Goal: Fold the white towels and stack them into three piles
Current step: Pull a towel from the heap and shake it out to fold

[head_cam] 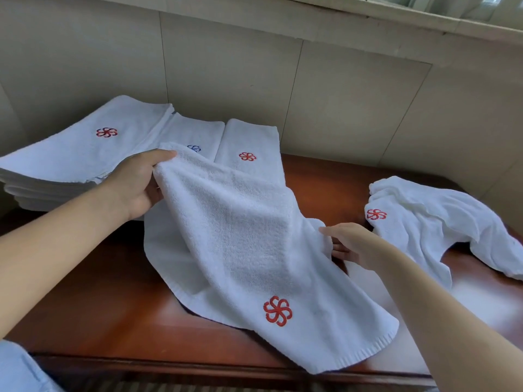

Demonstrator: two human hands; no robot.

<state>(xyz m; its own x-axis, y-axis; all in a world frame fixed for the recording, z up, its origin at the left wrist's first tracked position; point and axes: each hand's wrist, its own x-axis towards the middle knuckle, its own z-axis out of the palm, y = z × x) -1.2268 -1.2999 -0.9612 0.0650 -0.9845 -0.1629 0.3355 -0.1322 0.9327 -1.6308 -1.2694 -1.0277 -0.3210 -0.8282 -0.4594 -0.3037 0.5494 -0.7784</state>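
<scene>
While three folded piles sit at the back left of the wooden table (99,292), the tallest pile (70,157) leftmost, the left hand (135,185) pinches a raised corner of the white towel (240,236). That towel drapes toward the near edge. The right hand (351,243) grips its right edge, fingers curled. A crumpled towel (441,222) lies far right.

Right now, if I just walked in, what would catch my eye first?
Probably the white towel held up in the middle of the wooden table, its red flower logo near the front edge, gripped by the left hand and right hand. Folded piles sit back left; a crumpled towel lies right.
</scene>
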